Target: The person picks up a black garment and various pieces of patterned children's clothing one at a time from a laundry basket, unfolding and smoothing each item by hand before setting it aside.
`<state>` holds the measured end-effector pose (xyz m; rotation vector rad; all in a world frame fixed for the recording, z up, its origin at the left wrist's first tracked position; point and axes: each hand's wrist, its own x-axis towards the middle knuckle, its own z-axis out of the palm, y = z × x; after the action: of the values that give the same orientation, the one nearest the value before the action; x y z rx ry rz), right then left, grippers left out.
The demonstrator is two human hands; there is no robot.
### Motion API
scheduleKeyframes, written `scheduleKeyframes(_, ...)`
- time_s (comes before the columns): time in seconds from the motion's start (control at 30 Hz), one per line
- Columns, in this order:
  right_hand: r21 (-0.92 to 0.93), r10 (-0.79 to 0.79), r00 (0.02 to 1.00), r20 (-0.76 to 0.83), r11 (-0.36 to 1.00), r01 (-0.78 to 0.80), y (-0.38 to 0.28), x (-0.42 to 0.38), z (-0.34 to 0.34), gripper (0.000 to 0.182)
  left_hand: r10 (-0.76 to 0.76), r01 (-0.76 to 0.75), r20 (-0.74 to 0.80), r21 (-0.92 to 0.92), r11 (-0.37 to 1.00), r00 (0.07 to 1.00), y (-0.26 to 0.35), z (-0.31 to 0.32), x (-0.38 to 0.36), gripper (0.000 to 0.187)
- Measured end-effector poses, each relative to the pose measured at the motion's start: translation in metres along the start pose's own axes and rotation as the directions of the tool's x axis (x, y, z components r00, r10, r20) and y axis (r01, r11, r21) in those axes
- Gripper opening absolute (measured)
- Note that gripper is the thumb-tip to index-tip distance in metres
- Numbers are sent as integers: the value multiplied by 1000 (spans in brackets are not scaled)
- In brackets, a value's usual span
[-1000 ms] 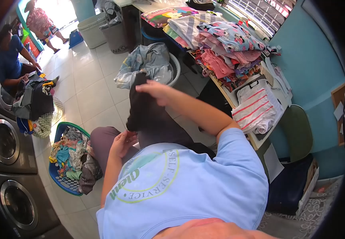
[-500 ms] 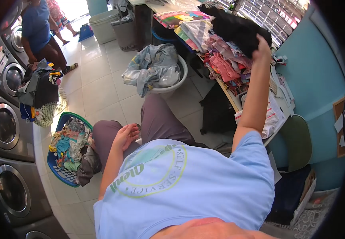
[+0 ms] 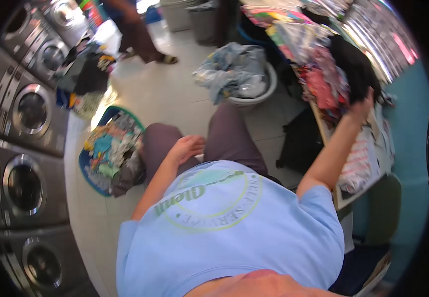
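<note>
My right hand is closed on the lower end of a black cloth, which lies over the right side of a clothes pile. Pink and red clothes are just left of it on a long table. My left hand rests between my thighs, holding nothing, its fingers loosely extended. A white striped cloth is on the table nearer to me, below my right hand. Motion blurs my right hand and the black cloth.
A white basket of bluish laundry stands ahead, a blue-green basket of mixed clothes by my left leg. Stacked machines line the left. Another person stands at the upper left near heaped clothes. A green chair is at right.
The view has swung, shifting the room rightward. My right hand has drawn back towards me, and the black cloth has come with it. My left hand stays near my lap, its fingers straighter.
</note>
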<state>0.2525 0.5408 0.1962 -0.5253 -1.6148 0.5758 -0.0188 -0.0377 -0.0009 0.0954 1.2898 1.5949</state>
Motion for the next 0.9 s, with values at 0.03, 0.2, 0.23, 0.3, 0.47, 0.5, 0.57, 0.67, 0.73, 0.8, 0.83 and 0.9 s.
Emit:
scheduleKeyframes(0.03,-292,108,992,-57,949,-120,18,-5,-4,52,-8,8,6,8,1000,1000,-5,-3,6,35)
scheduleKeyframes(0.2,-704,-716,557,421,129,698,45,20,-43,40,25,-25,10,34,999,1000,-14,-6,14,32)
scheduleKeyframes(0.23,-623,-627,746,225,496,605,76,22,-43,38,37,-37,9,44,998,999,-18,-7,16,32)
scheduleKeyframes(0.3,-198,-329,936,-123,933,302,92,22,-34,37,61,-58,-19,113,992,998,-18,-4,14,31)
scheduleKeyframes(0.47,649,519,844,-133,689,-322,56,29,-33,37,475,-335,17,732,593,880,12,1,-20,23)
scheduleKeyframes(0.5,571,522,838,-160,741,-353,81,35,-37,37,603,-363,6,803,473,797,16,-11,-22,21)
scheduleKeyframes(0.57,-88,285,897,-340,939,-331,48,9,-29,38,808,-348,38,914,211,588,23,-37,-22,19)
scheduleKeyframes(0.67,-56,203,779,-593,955,-292,-62,-30,7,42,881,-280,-209,895,346,424,32,-102,-27,19)
scheduleKeyframes(0.73,311,358,572,-738,933,-182,-121,-39,36,47,846,-95,-402,883,459,350,25,-159,-32,22)
scheduleKeyframes(0.8,116,94,588,-803,993,-1,-149,-45,49,48,754,213,-585,811,544,300,11,-217,-40,27)
scheduleKeyframes(0.83,12,-28,593,-805,998,64,-156,-46,56,48,677,410,-681,722,557,280,3,-240,-47,31)
scheduleKeyframes(0.9,-193,-257,598,-759,966,171,-166,-45,70,47,471,604,-851,507,615,233,-7,-266,-59,37)
